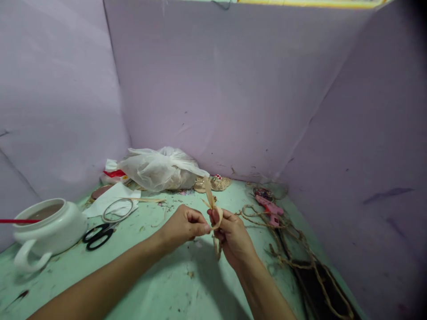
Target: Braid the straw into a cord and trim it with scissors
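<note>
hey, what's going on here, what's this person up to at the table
A person is working a tan dried leaf strip between both hands above a green table. The left hand pinches it at the fingertips, while the right hand grips it with the strip looped over the fingers, one end sticking up and one hanging down. Nearby lie black scissors, a white pot, a white plastic bag, a pink glue gun and some coarse twine.

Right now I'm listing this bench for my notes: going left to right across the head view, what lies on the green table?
White pot → black scissors → white plastic bag → left hand → right hand, both hands gripping a tan leaf strip → pink glue gun.
</note>
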{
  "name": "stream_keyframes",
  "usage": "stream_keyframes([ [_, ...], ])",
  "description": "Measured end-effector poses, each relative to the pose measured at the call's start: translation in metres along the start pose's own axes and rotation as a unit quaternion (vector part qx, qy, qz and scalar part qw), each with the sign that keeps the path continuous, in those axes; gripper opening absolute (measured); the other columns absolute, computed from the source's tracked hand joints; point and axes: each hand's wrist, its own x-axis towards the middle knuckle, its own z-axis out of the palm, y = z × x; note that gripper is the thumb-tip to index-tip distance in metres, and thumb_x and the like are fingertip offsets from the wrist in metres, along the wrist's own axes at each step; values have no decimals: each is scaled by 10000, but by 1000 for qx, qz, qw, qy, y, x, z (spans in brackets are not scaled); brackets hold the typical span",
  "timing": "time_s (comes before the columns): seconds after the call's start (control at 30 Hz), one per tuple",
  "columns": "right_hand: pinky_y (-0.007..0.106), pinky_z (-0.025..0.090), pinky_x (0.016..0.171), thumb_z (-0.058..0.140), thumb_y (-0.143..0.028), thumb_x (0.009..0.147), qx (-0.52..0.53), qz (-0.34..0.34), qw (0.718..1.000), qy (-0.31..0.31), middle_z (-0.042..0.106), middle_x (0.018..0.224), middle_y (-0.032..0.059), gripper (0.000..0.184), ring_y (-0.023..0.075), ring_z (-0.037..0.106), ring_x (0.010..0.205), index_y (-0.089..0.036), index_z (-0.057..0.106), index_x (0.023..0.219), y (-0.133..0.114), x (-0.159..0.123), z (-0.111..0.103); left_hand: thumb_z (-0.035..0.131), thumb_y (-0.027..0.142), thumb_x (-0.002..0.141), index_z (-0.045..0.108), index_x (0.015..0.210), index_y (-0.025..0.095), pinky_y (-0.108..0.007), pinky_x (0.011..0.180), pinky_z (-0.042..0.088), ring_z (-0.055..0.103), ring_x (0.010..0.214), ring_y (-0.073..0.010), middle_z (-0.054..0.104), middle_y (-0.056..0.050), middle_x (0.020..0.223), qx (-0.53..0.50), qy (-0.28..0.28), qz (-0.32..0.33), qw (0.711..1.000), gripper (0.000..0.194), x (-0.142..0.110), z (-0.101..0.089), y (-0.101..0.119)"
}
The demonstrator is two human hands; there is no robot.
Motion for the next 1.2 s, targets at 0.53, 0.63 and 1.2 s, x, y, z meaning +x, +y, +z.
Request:
stream_keyframes([
  [0.53,213,161,384,531,-228,634,-512,-98,851,-64,328,379,-52,212,65,266,386,-154,530,435,15,-15,1,588,241,609,613,586,132,-196,441,266,379,452,-64,488,31,468,239,-110,4,965,115,5,-28,12],
  [0.63,207,178,385,542,-255,612,-403,-100,910,18,352,384,-52,211,63,275,389,-152,517,430,21,-4,-2,499,216,680,612,600,149,-222,496,297,439,518,-95,536,8,528,395,17,115,911,154,-9,-8,15],
  [1.2,173,148,370,662,-225,520,-26,3,1000,-17,449,431,-40,139,23,299,372,-111,584,527,-2,-5,-6,590,272,609,558,542,131,-188,398,254,327,399,-49,438,49,424,114,138,45,983,160,-4,7,6],
])
